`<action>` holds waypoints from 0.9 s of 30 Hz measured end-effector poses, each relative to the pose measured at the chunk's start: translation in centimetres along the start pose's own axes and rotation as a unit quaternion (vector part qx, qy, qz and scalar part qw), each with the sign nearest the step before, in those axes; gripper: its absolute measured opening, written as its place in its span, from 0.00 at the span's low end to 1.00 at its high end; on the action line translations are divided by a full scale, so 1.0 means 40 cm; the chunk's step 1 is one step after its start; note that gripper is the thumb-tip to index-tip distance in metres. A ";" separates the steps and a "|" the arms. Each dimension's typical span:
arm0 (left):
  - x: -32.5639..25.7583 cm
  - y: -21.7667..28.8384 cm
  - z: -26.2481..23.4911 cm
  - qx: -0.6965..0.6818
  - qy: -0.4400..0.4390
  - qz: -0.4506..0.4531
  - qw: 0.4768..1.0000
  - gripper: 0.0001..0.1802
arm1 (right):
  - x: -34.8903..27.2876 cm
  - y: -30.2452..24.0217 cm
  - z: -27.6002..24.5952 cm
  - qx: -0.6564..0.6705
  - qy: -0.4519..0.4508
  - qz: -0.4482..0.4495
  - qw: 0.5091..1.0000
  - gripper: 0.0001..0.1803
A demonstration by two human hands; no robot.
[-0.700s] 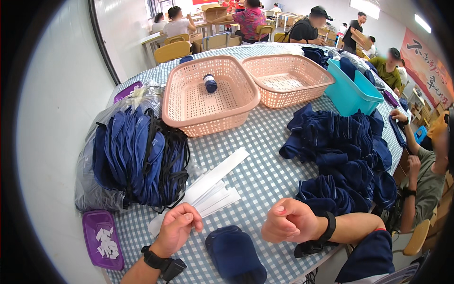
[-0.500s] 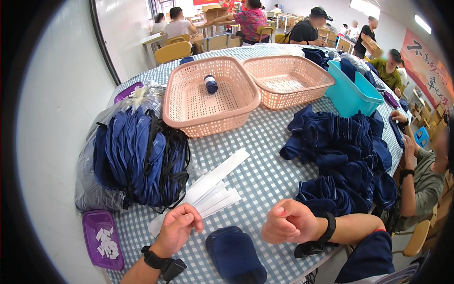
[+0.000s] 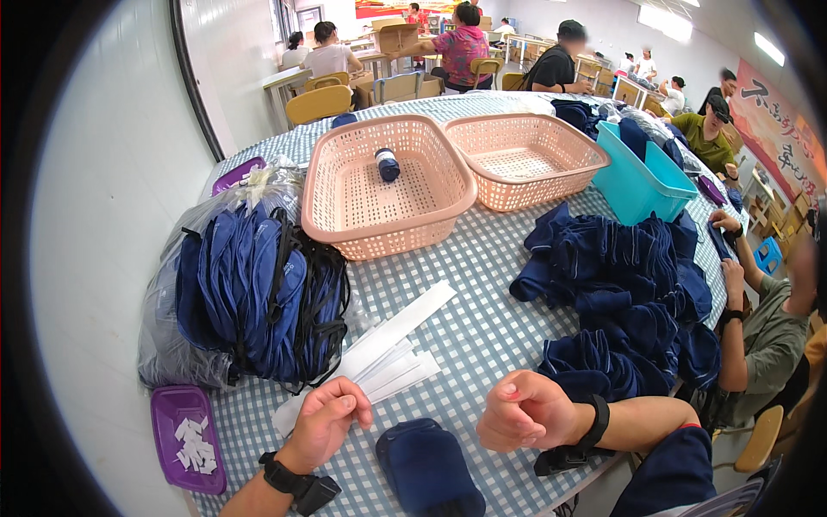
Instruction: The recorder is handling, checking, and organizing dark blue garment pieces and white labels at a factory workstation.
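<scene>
My left hand (image 3: 325, 420) rests on the checked tablecloth (image 3: 482, 327), its fingers curled over the near end of a fan of long white paper strips (image 3: 388, 349). A dark blue fabric piece (image 3: 428, 465) lies flat between my two hands at the table's near edge. My right hand (image 3: 522, 410) is closed in a loose fist above the cloth with nothing visible in it; a black band sits on that wrist.
A bundle of blue masks in clear plastic (image 3: 250, 293) lies left. Two pink baskets (image 3: 383, 185) (image 3: 525, 159) stand behind, one holding a small blue roll (image 3: 388, 164). A blue fabric heap (image 3: 629, 293), teal bin (image 3: 646, 177), purple tray (image 3: 185, 435). A person (image 3: 758, 336) sits right.
</scene>
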State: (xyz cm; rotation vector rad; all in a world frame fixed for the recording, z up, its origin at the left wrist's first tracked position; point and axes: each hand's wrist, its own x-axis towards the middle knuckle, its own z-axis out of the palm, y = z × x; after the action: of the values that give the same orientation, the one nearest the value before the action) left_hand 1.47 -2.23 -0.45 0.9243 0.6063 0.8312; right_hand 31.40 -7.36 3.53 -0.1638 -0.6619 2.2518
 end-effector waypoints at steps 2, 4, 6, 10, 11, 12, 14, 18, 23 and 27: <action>-0.001 0.000 0.000 -0.001 0.001 -0.001 1.000 0.10 | 0.001 0.001 0.000 -0.005 0.001 -0.006 1.000 0.27; -0.002 -0.002 -0.001 0.000 0.003 -0.002 1.000 0.10 | 0.001 0.001 0.000 -0.007 0.006 -0.005 1.000 0.27; -0.002 -0.001 -0.001 -0.001 0.002 -0.003 1.000 0.10 | -0.001 -0.001 0.000 -0.007 0.014 0.001 1.000 0.27; -0.002 -0.003 -0.003 -0.004 -0.001 -0.003 1.000 0.11 | -0.001 0.000 0.001 -0.012 0.018 -0.001 1.000 0.27; -0.004 -0.003 -0.004 -0.005 0.000 -0.004 1.000 0.11 | 0.000 0.000 0.000 -0.011 0.018 0.000 1.000 0.27; -0.005 -0.003 -0.005 -0.005 0.001 -0.005 1.000 0.11 | 0.002 0.000 -0.001 -0.009 0.018 0.002 1.000 0.27; -0.007 -0.001 -0.003 -0.006 0.002 -0.006 1.000 0.11 | 0.003 0.000 -0.001 -0.008 0.017 0.003 1.000 0.27; 0.002 0.001 0.004 -0.002 -0.004 -0.006 1.000 0.11 | -0.004 -0.004 0.008 -0.012 0.013 -0.007 1.000 0.26; -0.005 0.001 0.002 0.004 0.004 -0.005 1.000 0.11 | -0.001 -0.002 0.002 0.000 0.025 0.005 1.000 0.27; -0.007 0.000 0.000 -0.004 0.005 -0.009 1.000 0.11 | 0.001 0.000 -0.004 -0.005 0.011 0.009 1.000 0.28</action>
State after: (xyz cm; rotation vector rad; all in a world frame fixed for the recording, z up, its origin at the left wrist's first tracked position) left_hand 1.30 -2.45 -0.43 0.9067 0.6180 0.8221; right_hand 31.39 -7.27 3.38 -0.1998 -0.6630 2.2607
